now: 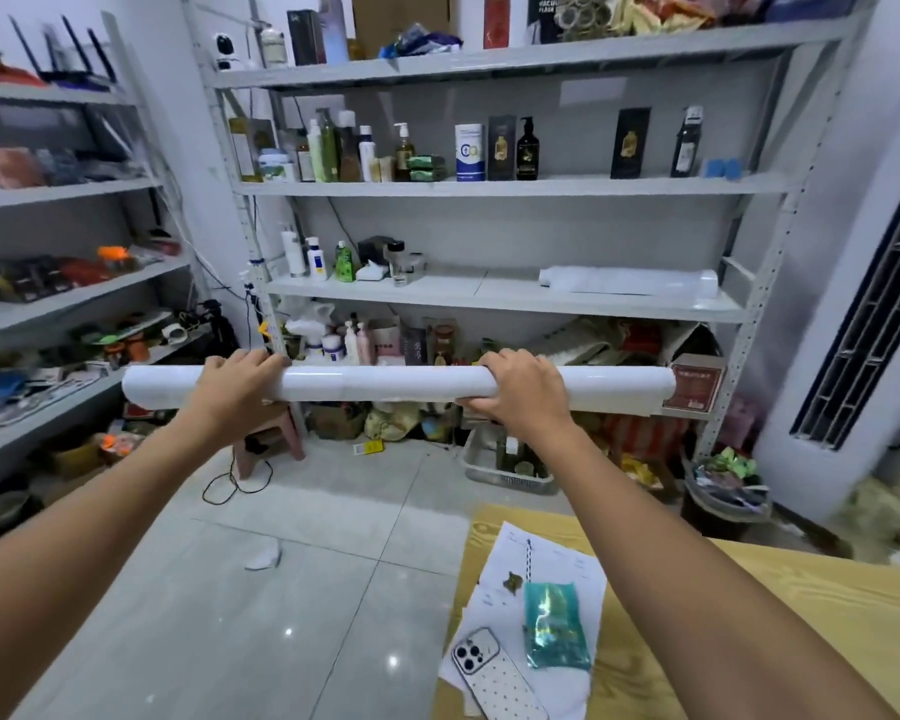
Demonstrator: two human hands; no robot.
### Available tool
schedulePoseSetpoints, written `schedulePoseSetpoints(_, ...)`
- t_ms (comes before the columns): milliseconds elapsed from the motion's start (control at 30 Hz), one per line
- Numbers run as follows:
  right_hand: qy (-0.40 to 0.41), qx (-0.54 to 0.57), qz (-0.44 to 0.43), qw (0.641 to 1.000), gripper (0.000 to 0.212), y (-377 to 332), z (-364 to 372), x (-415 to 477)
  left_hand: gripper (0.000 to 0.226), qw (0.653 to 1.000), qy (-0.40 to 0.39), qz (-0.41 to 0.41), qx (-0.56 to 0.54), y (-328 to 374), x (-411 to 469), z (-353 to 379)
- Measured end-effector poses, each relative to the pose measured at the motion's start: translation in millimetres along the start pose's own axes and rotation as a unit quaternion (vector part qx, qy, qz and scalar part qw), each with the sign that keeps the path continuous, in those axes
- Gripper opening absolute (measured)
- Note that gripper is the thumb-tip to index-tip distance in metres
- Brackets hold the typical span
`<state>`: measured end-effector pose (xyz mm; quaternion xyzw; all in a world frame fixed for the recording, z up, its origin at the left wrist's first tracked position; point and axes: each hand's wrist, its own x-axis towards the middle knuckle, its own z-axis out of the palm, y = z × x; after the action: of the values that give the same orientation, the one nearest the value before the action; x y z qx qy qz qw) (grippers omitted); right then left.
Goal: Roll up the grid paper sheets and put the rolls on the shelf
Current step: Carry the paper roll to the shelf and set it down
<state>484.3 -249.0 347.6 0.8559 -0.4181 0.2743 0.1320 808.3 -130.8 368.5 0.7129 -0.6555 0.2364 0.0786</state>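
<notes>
**Two hands, one roll held level before the shelf**

The rolled grid paper point(401, 387) hangs horizontally across the middle of the frame, in the air between the person and the grey metal shelf point(489, 297). The left hand point(235, 389) grips it left of centre and the right hand point(520, 400) right of centre. On both, the fingers point(505, 360) curl over the top with the thumb underneath, wrapped closed round the tube. A second roll point(630, 281) lies on the shelf board at centre right, with bare board to its left (a likely landing spot).

I judge the roll light and hollow, so a hard squeeze would dent or kink it, and the glossy surface looks slippery. It may also spring loose, since no band or tape shows on it. The spaced two-handed hold suits it and keeps the ends from sagging. At lower right, a wooden counter point(749, 615) carries loose sheets point(494, 579), a phone point(481, 662) and a teal packet point(554, 626).
</notes>
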Motion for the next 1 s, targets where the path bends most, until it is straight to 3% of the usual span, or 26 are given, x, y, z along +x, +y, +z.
schedulePoseSetpoints(200, -0.006, -0.093, -0.065, 0.993, 0.048, -2, 17, 30, 0.043, 0.994, -0.051, 0.086, -0.043, -39, 57, 46)
schedulePoseSetpoints(300, -0.001, -0.138, -0.039, 0.990, 0.053, 6, 27, 42, 0.035, 0.979, -0.077, 0.151, -0.112, -52, 100, 69)
schedulePoseSetpoints(500, -0.067, -0.170, 0.050, 0.982, 0.058, 3, 51, 69, 0.031, 0.937, -0.109, 0.247, -0.223, -76, 179, 121)
schedulePoseSetpoints(600, -0.080, -0.146, 0.077, 0.983, 0.052, -8, 59, 80, 0.031, 0.925, -0.147, 0.261, -0.235, -91, 202, 138)
schedulePoseSetpoints(733, -0.089, -0.182, 0.110, 0.973, 0.058, -19, 66, 86, 0.027, 0.901, -0.195, 0.287, -0.262, -94, 219, 137)
schedulePoseSetpoints(867, -0.089, -0.181, 0.146, 0.968, 0.051, -16, 66, 93, 0.038, 0.880, -0.223, 0.298, -0.296, -90, 243, 141)
schedulePoseSetpoints(1000, -0.101, -0.195, 0.170, 0.961, 0.051, -6, 77, 113, 0.045, 0.888, -0.202, 0.292, -0.293, -83, 273, 163)
